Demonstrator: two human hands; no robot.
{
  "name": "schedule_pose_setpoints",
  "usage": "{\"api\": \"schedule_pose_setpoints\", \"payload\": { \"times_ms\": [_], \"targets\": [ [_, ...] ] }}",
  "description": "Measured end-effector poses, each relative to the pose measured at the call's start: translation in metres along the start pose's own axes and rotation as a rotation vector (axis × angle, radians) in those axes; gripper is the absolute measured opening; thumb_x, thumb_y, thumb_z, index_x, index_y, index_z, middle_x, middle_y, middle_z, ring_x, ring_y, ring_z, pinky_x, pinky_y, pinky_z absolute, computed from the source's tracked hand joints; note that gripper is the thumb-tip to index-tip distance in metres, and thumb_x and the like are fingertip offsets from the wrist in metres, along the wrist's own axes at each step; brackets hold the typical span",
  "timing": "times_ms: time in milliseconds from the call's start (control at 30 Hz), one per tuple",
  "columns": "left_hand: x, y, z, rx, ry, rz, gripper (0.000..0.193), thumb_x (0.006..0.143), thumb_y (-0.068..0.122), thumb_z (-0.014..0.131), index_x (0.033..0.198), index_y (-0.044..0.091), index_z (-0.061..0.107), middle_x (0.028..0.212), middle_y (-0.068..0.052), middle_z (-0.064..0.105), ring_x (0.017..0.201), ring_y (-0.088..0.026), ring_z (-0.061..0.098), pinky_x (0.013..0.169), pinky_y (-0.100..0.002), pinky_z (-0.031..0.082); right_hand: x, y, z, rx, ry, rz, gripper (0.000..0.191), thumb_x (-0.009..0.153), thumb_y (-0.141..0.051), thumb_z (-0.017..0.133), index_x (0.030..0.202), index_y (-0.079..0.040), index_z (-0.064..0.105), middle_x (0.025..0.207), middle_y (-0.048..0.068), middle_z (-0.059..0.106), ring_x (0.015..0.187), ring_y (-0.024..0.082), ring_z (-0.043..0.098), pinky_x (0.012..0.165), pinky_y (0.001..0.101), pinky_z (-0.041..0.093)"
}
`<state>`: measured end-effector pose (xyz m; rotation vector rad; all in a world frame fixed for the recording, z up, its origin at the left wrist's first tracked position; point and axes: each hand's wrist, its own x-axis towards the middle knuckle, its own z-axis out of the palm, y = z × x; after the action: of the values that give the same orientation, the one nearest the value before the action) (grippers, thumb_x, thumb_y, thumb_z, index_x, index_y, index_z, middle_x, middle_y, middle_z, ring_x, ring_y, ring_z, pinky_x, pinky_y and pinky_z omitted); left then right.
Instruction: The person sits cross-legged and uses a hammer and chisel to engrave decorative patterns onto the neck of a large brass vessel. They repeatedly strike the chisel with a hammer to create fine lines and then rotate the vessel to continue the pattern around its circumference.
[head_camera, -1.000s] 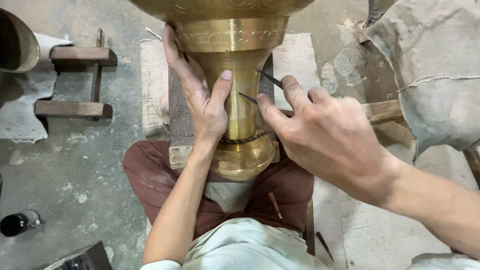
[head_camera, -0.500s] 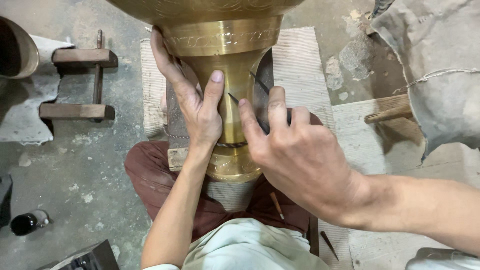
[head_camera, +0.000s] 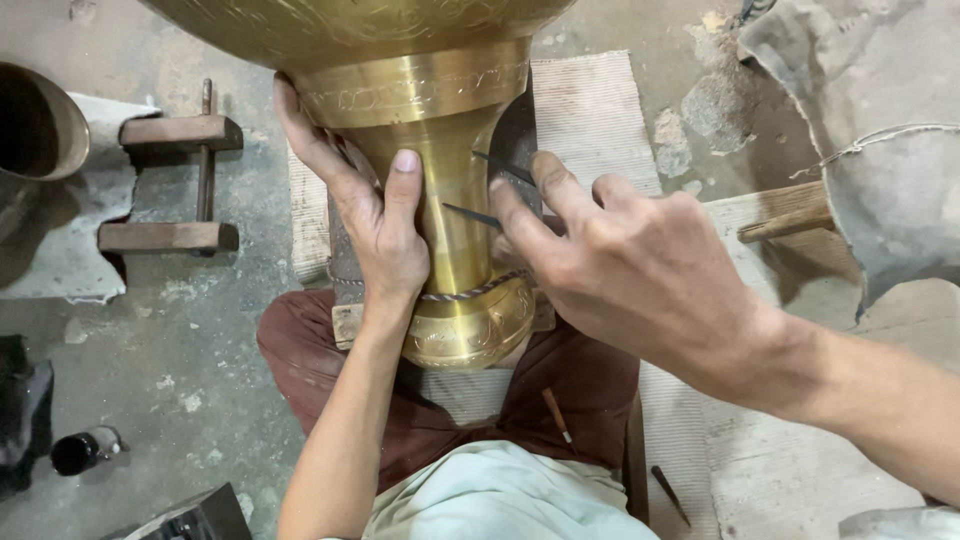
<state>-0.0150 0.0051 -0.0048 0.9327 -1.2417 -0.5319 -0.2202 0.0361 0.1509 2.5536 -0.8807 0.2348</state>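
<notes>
A large polished brass vessel with a flaring bowl, a narrow neck and an embossed foot (head_camera: 450, 200) lies across the seated person's lap, its foot toward their body and its wide bowl running out of the top of the view. The left hand (head_camera: 375, 220) wraps the neck from the left side, fingers spread along the engraved band under the bowl and the thumb laid flat up the smooth stem, so it is closed around the brass rather than open. The right hand (head_camera: 630, 270) comes in from the right, fingers bunched narrow around a thin dark metal pointed tool (head_camera: 472, 214), whose tip touches the neck just beside the left thumb; a second dark sliver shows just above it, though I cannot tell whether it is part of the same tool. A twisted cord (head_camera: 470, 293) circles the stem just above the foot. The vessel rests on a wooden block (head_camera: 345, 320) over dark red trousers (head_camera: 300, 350). On the grey concrete floor to the left stands a wooden clamp frame with two bars and a rod (head_camera: 170, 185), well apart from the hands, and a small dark bottle (head_camera: 85, 450) lies near the lower left corner
</notes>
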Motion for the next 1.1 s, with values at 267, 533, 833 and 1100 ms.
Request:
{"api": "schedule_pose_setpoints", "payload": {
  "times_ms": [267,533,833,1100],
  "targets": [
    [-0.002,0.011,-0.003,0.143,-0.022,-0.083,0.102,0.112,0.045,0.066,0.162,0.017,-0.019,0.173,-0.014,-0.013,0.164,-0.03,-0.004,0.14,-0.044,0.007,-0.006,-0.021,0.01,0.13,-0.031,0.198,0.053,0.1,-0.043,0.064,0.132,-0.002,0.068,0.068,0.006,0.061,0.032,0.006,0.046,0.024,0.0234,0.036],
    [-0.002,0.027,-0.004,0.208,-0.058,-0.152,0.126,0.105,0.047,0.08,0.161,0.013,-0.028,0.172,-0.02,-0.014,0.164,-0.033,-0.002,0.14,-0.045,0.01,-0.008,0.004,0.014,0.246,0.019,0.139,0.051,0.101,-0.044,0.063,0.139,-0.01,0.063,0.075,0.005,0.06,0.034,0.006,0.042,0.026,0.024,0.033],
    [0.0,0.029,-0.002,0.308,-0.057,-0.095,0.127,0.105,0.038,0.087,0.157,0.014,-0.026,0.172,-0.022,-0.008,0.163,-0.031,0.006,0.139,-0.042,0.012,-0.002,0.032,0.012,0.386,-0.057,0.088,0.048,0.097,-0.047,0.066,0.132,-0.013,0.068,0.072,0.006,0.061,0.037,0.014,0.053,0.03,0.0304,0.041],
    [-0.003,0.037,-0.007,0.407,-0.088,-0.118,0.125,0.104,0.034,0.085,0.156,0.016,-0.027,0.171,-0.025,-0.006,0.163,-0.036,0.011,0.138,-0.045,0.018,-0.005,0.03,0.022,0.458,-0.005,0.114,0.047,0.096,-0.04,0.07,0.135,-0.014,0.067,0.065,0.005,0.059,0.037,0.016,0.052,0.03,0.0326,0.042]
  ]
}}
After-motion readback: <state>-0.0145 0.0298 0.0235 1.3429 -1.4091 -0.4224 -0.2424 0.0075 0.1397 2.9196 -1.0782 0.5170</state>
